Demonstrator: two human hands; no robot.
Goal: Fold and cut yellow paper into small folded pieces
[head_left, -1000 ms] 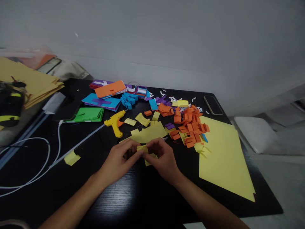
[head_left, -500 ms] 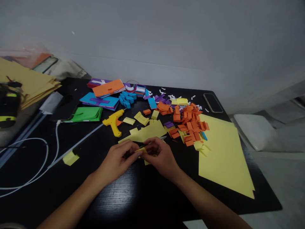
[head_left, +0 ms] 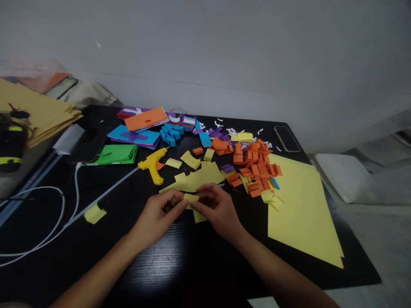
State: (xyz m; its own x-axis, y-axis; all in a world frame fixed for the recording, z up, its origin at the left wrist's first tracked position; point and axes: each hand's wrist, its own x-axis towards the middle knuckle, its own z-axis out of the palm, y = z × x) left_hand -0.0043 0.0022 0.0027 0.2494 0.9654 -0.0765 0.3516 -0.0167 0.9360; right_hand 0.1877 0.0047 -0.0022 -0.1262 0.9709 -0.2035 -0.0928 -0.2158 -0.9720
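Observation:
A small yellow paper piece [head_left: 192, 198] is pinched between my two hands above the black table. My left hand [head_left: 162, 214] grips its left edge with thumb and fingers. On the other edge, my right hand [head_left: 220, 209] holds it the same way. Just below lies another yellow scrap [head_left: 199, 217], partly covered by my right hand. Beyond my fingers is a larger cut yellow sheet [head_left: 202, 176], with what looks like a pointed metal tip [head_left: 221, 185] beside my right hand; the rest of that tool is hidden.
A yellow glue gun [head_left: 153, 165] lies left of centre. Folded orange paper pieces [head_left: 257, 164] are heaped to the right, near large yellow sheets [head_left: 298, 214] and a phone [head_left: 287, 138]. Green folded paper [head_left: 117, 153] and a white cable [head_left: 77, 188] are at left.
The yellow paper piece has been turned so that its flat face shows more. My fingers have shifted slightly around it, and both hands stay in the same place.

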